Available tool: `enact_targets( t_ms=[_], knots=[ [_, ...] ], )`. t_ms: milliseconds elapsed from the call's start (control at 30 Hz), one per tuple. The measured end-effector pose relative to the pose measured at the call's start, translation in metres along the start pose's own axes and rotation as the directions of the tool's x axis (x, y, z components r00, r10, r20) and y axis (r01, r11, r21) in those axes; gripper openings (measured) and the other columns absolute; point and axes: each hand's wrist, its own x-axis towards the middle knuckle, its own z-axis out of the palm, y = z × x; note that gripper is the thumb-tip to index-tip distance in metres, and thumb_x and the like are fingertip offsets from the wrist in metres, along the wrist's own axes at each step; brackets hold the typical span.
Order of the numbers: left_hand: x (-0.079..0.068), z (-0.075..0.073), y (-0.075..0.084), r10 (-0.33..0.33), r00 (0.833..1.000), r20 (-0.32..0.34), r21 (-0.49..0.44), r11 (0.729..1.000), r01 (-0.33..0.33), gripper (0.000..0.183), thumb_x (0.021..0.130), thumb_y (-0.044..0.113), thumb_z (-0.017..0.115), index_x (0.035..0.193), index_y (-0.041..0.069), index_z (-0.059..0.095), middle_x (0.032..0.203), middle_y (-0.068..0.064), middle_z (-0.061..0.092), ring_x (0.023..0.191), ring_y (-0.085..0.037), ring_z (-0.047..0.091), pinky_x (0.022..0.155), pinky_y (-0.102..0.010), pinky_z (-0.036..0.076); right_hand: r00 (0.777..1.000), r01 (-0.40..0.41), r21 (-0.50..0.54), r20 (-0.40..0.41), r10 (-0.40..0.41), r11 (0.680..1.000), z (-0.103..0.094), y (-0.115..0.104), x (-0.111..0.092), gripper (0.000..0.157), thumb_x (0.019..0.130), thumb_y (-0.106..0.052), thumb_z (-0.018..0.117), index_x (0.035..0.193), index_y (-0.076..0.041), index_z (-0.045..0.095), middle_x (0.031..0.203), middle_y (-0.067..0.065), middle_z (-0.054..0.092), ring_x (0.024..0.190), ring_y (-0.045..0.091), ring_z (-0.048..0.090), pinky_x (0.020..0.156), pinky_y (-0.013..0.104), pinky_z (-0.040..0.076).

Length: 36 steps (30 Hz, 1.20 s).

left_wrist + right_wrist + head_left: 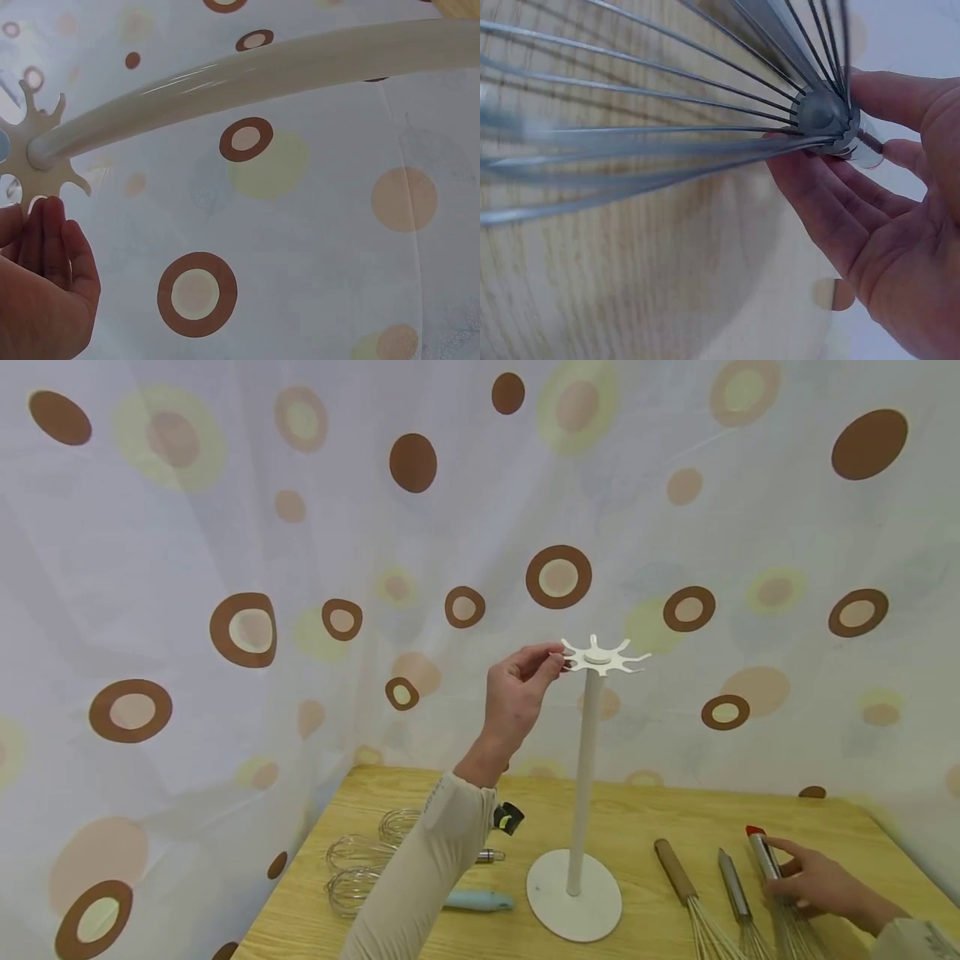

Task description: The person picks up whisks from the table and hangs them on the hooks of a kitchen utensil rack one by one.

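A white stand (584, 777) rises from a round base, with a star-shaped ring of curved hooks (598, 657) on top. My left hand (516, 692) pinches one hook at the ring's left side between thumb and fingers. In the left wrist view the fingertips (51, 206) meet the hook's end. At the right, my right hand (817, 881) grips a metal whisk (762, 853) with a red handle end. Thumb and fingers close round its handle near the wires, as the right wrist view shows; the wire loops (705, 97) spread out to the left.
Between stand and right hand lie a wooden-handled whisk (677, 870) and a slim metal-handled whisk (733, 883). Several whisks, one with a light blue handle (480, 901), lie left of the base, partly behind my left sleeve (427, 868). A dotted curtain (480, 510) hangs behind the wooden table (637, 810).
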Motion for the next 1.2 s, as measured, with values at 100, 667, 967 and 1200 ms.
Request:
enact_targets(
  t_ms=[100,667,967,1200],
  knots=[
    [0.0,0.0,0.001,-0.005,1.0,-0.005,-0.011,1.0,0.005,0.022,0.092,0.0,0.058,0.11,-0.013,0.062,0.102,-0.027,0.064,0.086,-0.014,0.065,0.084,-0.032,0.052,0.999,0.041,-0.021,-0.015,-0.042,0.999,-0.005,-0.01,-0.002,0.082,0.094,-0.02,0.06,0.142,0.015,0.003,0.107,0.03,0.056,0.083,0.03,0.064,0.065,0.043,0.054],
    [0.007,-0.003,-0.03,0.005,1.0,-0.012,-0.021,1.0,-0.006,0.022,0.093,0.01,0.061,0.109,-0.005,0.067,0.099,-0.017,0.068,0.087,-0.011,0.065,0.082,-0.032,0.052,0.831,0.416,-0.276,-0.272,-0.486,0.866,0.005,-0.122,-0.009,0.078,0.092,-0.005,0.062,0.152,-0.006,0.012,0.122,0.035,0.044,0.087,-0.007,0.057,0.058,0.031,0.053],
    [0.009,0.002,-0.031,0.022,0.999,-0.033,-0.068,0.997,-0.024,0.021,0.092,0.004,0.061,0.108,-0.009,0.065,0.1,-0.024,0.066,0.084,-0.012,0.065,0.076,-0.026,0.051,0.745,0.517,-0.342,-0.272,-0.609,0.785,0.024,-0.173,-0.008,0.082,0.089,0.0,0.063,0.153,-0.012,0.013,0.12,0.023,0.046,0.095,-0.009,0.053,0.066,0.022,0.052],
    [0.005,0.005,-0.021,0.019,0.998,-0.055,-0.047,0.999,-0.021,0.02,0.092,0.0,0.058,0.108,-0.012,0.063,0.1,-0.027,0.065,0.085,-0.029,0.065,0.072,-0.023,0.05,0.672,0.626,-0.302,-0.259,-0.694,0.719,0.031,-0.2,-0.001,0.082,0.088,0.01,0.059,0.153,-0.01,0.012,0.123,0.009,0.047,0.099,-0.008,0.053,0.072,0.015,0.049]
  ],
)
